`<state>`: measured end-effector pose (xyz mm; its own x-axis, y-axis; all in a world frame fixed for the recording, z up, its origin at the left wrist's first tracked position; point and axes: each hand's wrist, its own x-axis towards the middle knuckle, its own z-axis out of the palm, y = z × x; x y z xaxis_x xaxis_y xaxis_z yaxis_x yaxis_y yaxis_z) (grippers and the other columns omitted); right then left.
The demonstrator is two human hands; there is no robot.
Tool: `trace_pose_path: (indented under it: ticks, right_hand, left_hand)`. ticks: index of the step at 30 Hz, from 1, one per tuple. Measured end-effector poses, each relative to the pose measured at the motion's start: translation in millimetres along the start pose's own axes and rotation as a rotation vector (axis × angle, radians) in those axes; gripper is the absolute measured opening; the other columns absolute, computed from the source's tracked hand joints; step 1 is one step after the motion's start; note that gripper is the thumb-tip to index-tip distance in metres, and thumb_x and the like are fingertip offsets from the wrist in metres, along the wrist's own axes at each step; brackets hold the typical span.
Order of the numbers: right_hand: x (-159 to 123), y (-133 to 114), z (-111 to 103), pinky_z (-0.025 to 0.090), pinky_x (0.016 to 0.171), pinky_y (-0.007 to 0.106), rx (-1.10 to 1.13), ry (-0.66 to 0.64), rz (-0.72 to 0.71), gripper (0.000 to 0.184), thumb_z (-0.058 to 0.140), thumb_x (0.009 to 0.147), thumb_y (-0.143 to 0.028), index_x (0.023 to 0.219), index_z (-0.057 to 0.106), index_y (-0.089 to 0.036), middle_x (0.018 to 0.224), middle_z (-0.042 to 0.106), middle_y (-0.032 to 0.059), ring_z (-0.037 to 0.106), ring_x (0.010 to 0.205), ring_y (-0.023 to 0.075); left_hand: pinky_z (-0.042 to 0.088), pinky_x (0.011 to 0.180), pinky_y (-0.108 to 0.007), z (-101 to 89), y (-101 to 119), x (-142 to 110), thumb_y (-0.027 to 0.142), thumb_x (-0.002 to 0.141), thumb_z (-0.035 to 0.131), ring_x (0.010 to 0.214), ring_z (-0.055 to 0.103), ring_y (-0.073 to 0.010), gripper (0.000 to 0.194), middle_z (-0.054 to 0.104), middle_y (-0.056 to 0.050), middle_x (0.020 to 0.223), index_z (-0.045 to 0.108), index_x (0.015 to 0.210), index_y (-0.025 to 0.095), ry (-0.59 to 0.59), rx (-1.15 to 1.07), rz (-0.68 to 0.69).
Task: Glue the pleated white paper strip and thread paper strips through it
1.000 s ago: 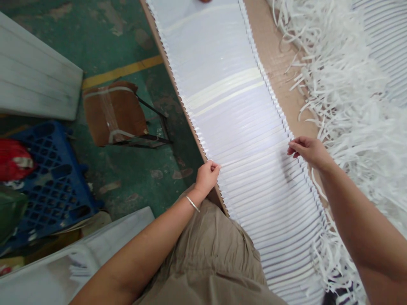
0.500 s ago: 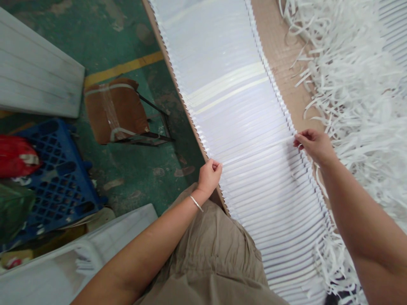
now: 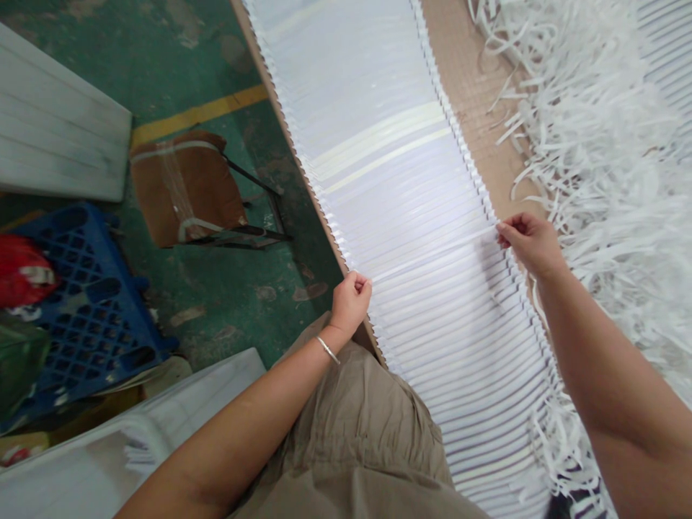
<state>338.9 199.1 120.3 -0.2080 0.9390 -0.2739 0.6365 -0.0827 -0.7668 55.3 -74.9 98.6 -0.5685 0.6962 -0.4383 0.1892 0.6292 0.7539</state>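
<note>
A thin white strip (image 3: 432, 251) is stretched across a long row of overlapping white strips or sheets (image 3: 454, 346). At its left end, my left hand (image 3: 352, 295) pinches it by the near-left edge of the row. My right hand (image 3: 530, 241) pinches the other end at the right edge, thumb against fingers. The row has jagged, toothed-looking edges along both sides. A few yellowish bands (image 3: 383, 140) cross it farther up.
Brown cardboard (image 3: 476, 115) lies under the row. A heap of loose white strips (image 3: 610, 166) covers the right side. On the left are a cardboard-topped stool (image 3: 184, 187), a blue plastic pallet (image 3: 102, 288) and white bins (image 3: 59, 122) on a green floor (image 3: 216, 303).
Both hands keep hold of the strip's ends and stay almost in place on the row. The whole view has shifted slightly.
</note>
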Motion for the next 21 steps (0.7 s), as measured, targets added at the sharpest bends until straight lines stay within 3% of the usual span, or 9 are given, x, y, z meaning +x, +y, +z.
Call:
trace_pose_path:
  ticks: [11, 21]
  right_hand:
    - [8, 8, 11, 0.044, 0.052, 0.024, -0.052, -0.003, 0.030, 0.012, 0.070, 0.083, -0.027, 0.077, 0.061, -0.022, 0.058, 0.062, -0.0020, 0.055, 0.052, 0.0130]
    - [11, 20, 21, 0.039, 0.053, 0.025, -0.070, 0.048, -0.020, 0.021, 0.068, 0.079, -0.041, 0.079, 0.058, -0.022, 0.057, 0.055, -0.0042, 0.050, 0.053, 0.0128]
  left_hand:
    - [0.044, 0.066, -0.027, 2.3, -1, 2, 0.020, 0.086, 0.062, 0.067, 0.063, -0.0175, 0.016, 0.067, -0.001, 0.069, 0.056, 0.071, 0.021, 0.003, 0.053, -0.008]
    - [0.043, 0.067, -0.027, 4.5, -9, 4, 0.021, 0.085, 0.060, 0.067, 0.063, -0.0172, 0.013, 0.067, -0.001, 0.070, 0.057, 0.073, 0.021, 0.010, 0.089, 0.043]
